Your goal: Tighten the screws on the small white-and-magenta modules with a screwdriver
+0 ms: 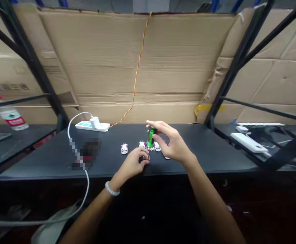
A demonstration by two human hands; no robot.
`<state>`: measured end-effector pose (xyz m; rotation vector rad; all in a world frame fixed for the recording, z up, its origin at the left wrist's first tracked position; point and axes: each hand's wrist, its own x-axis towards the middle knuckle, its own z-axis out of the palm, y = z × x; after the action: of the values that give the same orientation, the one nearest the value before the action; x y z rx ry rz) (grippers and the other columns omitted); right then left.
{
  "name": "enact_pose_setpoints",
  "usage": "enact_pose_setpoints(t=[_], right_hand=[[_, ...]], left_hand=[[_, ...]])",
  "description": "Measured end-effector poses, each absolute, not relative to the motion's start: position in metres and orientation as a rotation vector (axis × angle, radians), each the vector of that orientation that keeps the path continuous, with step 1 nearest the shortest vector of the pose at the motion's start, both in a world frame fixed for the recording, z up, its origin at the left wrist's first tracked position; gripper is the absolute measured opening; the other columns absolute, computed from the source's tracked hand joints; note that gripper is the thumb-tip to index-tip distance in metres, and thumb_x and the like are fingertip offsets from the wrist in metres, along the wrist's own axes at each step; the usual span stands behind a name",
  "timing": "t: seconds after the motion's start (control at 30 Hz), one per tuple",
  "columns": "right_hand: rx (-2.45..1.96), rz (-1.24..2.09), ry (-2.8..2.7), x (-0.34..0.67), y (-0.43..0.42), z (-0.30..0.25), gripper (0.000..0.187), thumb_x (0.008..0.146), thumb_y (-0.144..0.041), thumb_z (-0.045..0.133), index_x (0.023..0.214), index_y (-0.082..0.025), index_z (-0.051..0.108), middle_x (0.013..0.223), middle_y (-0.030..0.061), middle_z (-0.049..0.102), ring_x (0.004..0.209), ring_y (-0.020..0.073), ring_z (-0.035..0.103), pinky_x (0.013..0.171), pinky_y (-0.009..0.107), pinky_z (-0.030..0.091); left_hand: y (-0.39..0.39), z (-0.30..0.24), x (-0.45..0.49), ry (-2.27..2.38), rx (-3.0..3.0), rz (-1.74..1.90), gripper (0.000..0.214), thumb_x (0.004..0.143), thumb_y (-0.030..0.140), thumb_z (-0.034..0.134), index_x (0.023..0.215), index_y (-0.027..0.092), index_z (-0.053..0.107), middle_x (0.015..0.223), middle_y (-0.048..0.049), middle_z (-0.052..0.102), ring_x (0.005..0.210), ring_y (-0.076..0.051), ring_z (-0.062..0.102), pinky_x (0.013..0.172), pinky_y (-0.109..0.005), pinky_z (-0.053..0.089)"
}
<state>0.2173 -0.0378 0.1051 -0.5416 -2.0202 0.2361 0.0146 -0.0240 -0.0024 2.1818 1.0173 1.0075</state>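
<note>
**Screwdriver stood upright over a pinned piece**

The right hand (172,144) is half closed. Its thumb and fingertips wrap the top of a green-and-black plastic-handled screwdriver (151,136), held upright with its tip down among the parts, a grip that looks suited to twirling it. The left hand (134,165), with a white bead bracelet (111,189) on the wrist, is bunched nearly closed. Its fingertips press onto the black table (214,152) just below the tool, seemingly pinning a small dark piece (145,158) too small to identify. At least 3 small white-and-pink plastic components (124,148) sit in a row near both hands. A white power strip (92,125) lies back by the cardboard wall (178,61), well apart from the hands.
</note>
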Motion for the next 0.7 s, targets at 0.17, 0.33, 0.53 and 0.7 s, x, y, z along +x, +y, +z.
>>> enact_pose_setpoints(t=[0.17,0.33,0.53,0.7], right_hand=[[-0.529,0.272,-2.071,0.2197,-0.0362,0.1063,0.051,0.105,-0.015,0.049,0.153,-0.028,0.056,0.135,0.0111,0.070,0.125,0.0236,0.068,0.110,0.044,0.057],[-0.573,0.266,-2.067,0.2220,-0.0297,0.1070,0.049,0.104,-0.017,0.052,0.151,-0.027,0.058,0.130,0.0112,0.070,0.118,0.0230,0.070,0.101,0.041,0.062],[-0.598,0.101,-2.003,0.2199,-0.0291,0.1028,0.039,0.101,-0.022,0.065,0.139,-0.030,0.068,0.112,0.0071,0.069,0.089,0.0190,0.066,0.082,0.036,0.063],[-0.600,0.052,-2.009,0.2192,-0.0302,0.0989,0.043,0.103,-0.021,0.063,0.145,-0.028,0.064,0.116,0.0091,0.068,0.095,0.0201,0.068,0.088,0.037,0.061]], left_hand=[[-0.0243,-0.0018,0.0145,1.026,2.196,1.005,0.015,0.084,0.008,0.070,0.075,0.020,0.071,0.107,-0.0072,0.073,0.107,-0.025,0.068,0.105,-0.043,0.053],[-0.0235,-0.0038,0.0135,1.040,2.220,1.003,0.015,0.083,0.007,0.069,0.076,0.020,0.072,0.109,-0.0076,0.073,0.106,-0.025,0.069,0.105,-0.042,0.054],[-0.0238,-0.0042,0.0142,1.034,2.217,1.017,0.014,0.084,0.009,0.069,0.076,0.021,0.071,0.106,-0.0073,0.073,0.106,-0.026,0.068,0.105,-0.043,0.054],[-0.0228,-0.0059,0.0140,1.031,2.204,1.011,0.013,0.084,0.009,0.068,0.077,0.020,0.070,0.108,-0.0076,0.072,0.106,-0.025,0.068,0.106,-0.044,0.053]])
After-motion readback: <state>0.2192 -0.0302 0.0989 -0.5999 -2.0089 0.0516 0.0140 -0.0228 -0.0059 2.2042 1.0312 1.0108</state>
